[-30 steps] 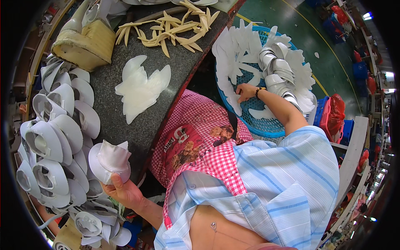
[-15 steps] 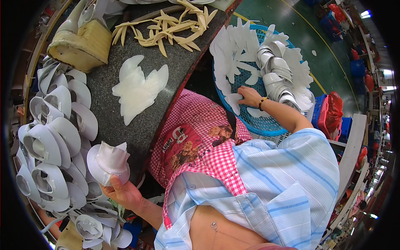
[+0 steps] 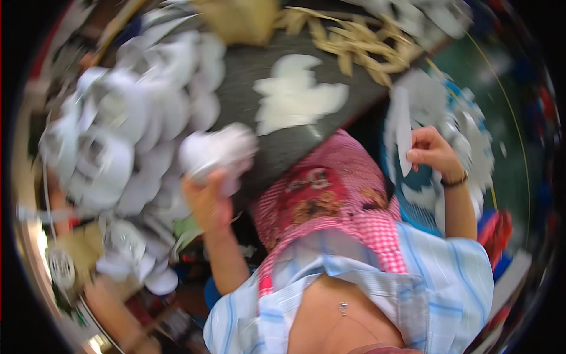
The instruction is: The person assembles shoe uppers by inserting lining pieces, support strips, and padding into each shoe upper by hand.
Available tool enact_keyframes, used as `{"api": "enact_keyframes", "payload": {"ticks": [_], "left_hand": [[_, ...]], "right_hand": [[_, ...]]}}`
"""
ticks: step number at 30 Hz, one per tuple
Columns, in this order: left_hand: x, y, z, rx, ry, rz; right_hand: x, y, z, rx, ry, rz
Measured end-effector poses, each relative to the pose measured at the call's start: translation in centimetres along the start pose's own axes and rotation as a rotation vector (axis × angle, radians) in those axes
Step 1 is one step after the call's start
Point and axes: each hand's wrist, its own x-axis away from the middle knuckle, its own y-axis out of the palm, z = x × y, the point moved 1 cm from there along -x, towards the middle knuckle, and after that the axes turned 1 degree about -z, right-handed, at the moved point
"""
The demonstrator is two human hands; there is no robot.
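My left hand (image 3: 207, 197) is closed round a white cup-shaped piece with a flared rim (image 3: 215, 150), blurred by motion. It is above the table's near left edge, beside a heap of curved white pieces (image 3: 115, 112). My right hand (image 3: 433, 150) pinches a thin flat white piece (image 3: 403, 133) between thumb and fingers, held up nearly edge-on. Below that hand lies a blue basket (image 3: 389, 156) filled with flat white cutouts and a nested row of curved white pieces. On the dark table (image 3: 236, 76) rests a spread of overlapping translucent white pieces (image 3: 298, 97).
Beige curved strips (image 3: 359, 41) lie at the table's far side, near a yellowish block (image 3: 239, 20). More white pieces (image 3: 130, 253) are piled at lower left. A red bag (image 3: 498, 230) is right of the basket. Another person's arm (image 3: 112, 307) shows at lower left.
My right hand has lifted a flat white piece out of the basket. My left hand has raised the cup-shaped piece and turned it. The whole view has swung, shifting the scene rightward.
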Motion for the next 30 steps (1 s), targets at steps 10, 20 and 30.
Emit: {"api": "enact_keyframes", "payload": {"ticks": [10, 20, 30], "left_hand": [[-0.7, 3.7, 1.0, 0.361, -0.244, -0.372], [-1.6, 2.5, 1.0, 0.307, -0.316, -0.464], [-0.5, 3.3, 1.0, 0.738, -0.413, -0.432]], "right_hand": [[-13.4, 17.0, -6.4, 0.140, -0.301, -0.073], [-15.2, 17.9, -5.9, 0.195, -0.262, -0.017], [-14.6, 18.1, -5.6, 0.181, -0.253, 0.052]]}}
